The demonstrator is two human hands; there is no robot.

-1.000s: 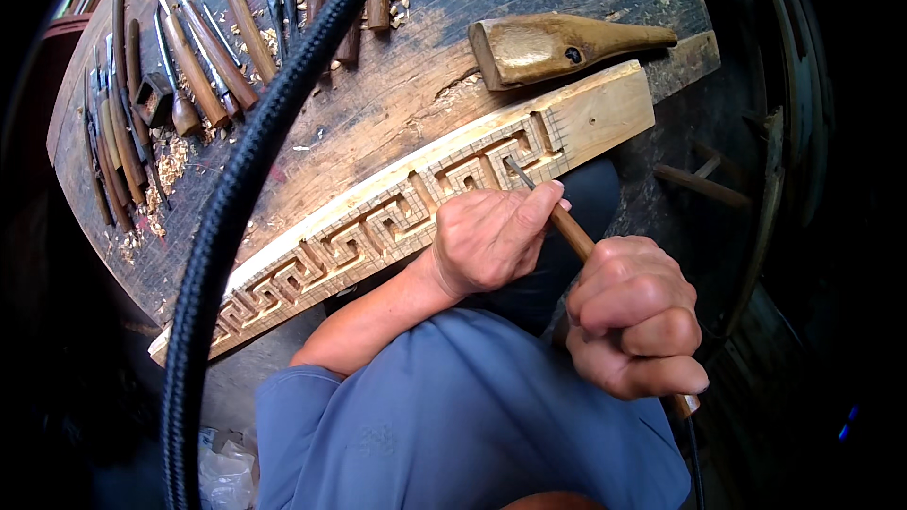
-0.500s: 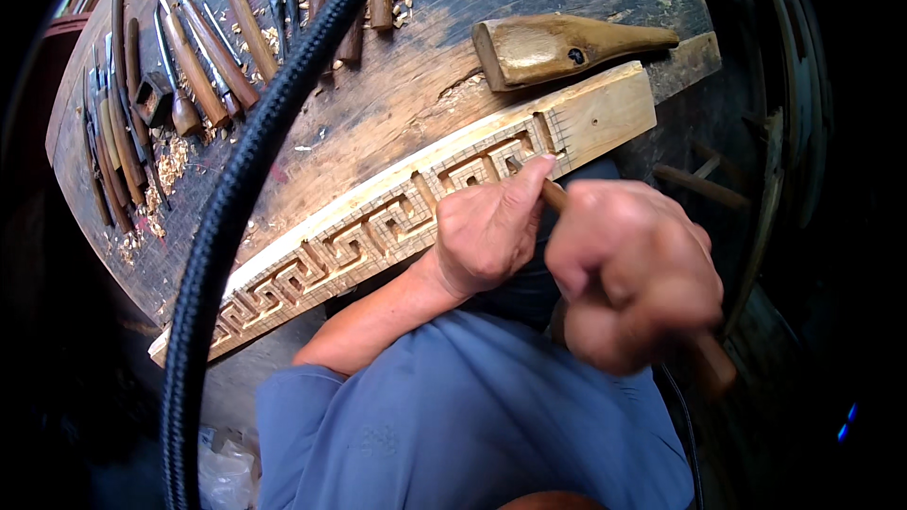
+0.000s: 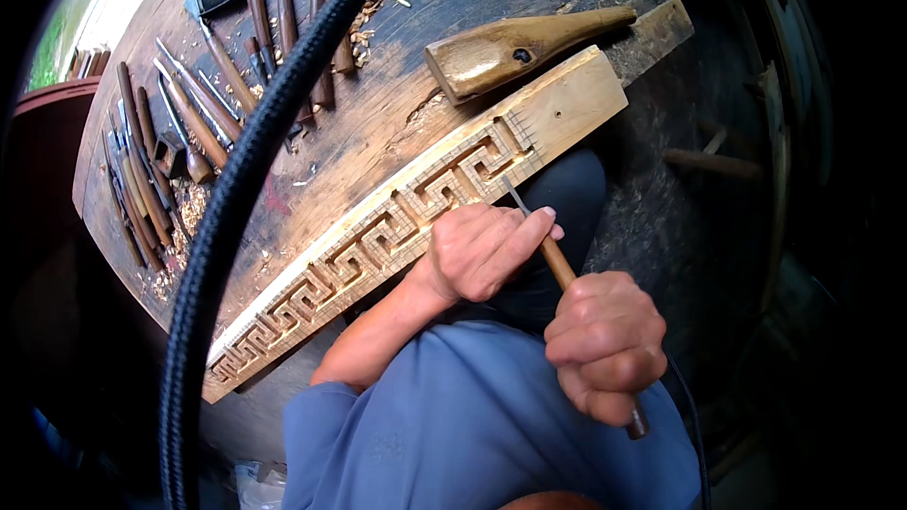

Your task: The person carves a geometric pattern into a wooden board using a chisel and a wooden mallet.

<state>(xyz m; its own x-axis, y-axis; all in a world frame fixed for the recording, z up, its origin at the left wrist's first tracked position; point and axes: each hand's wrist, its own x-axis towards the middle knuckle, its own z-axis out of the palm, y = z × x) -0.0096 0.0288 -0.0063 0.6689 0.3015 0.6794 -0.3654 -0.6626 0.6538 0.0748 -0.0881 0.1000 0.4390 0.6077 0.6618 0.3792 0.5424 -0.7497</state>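
- Pale wood makes up the board (image 3: pixel 576 94), which lies aslant along the near edge of the worn table (image 3: pixel 359 146), its face cut with a key-like pattern (image 3: pixel 383 234) and its plain end to the right.
- From where I stand, the chisel (image 3: pixel 557 263) meets that face from the near side, its tip at the board's near edge, not far from the plain end; whether the steel is biting, I cannot tell.
- To do this well, I would say, the tip should follow the drawn grid (image 3: pixel 532 149) and take thin shavings, since a forced stroke could chip the narrow walls between the grooves.
- The left hand (image 3: pixel 482 250) serves best as guide and brake, the right hand (image 3: pixel 605 345) as the push, with the tool held in one line from butt to tip.
- The left forearm (image 3: pixel 383 331) slants up from below; the hand sits back upward by the board's near edge, fingers curled, thumb against the chisel's neck. It is closed on the tool there, though the fingers' undersides are hidden.
- The right one makes a full fist clamped round the handle, over the blue cloth (image 3: pixel 425 416), the butt poking out below.
- A mallet (image 3: pixel 520 47) lies just beyond the board, in neither hand.
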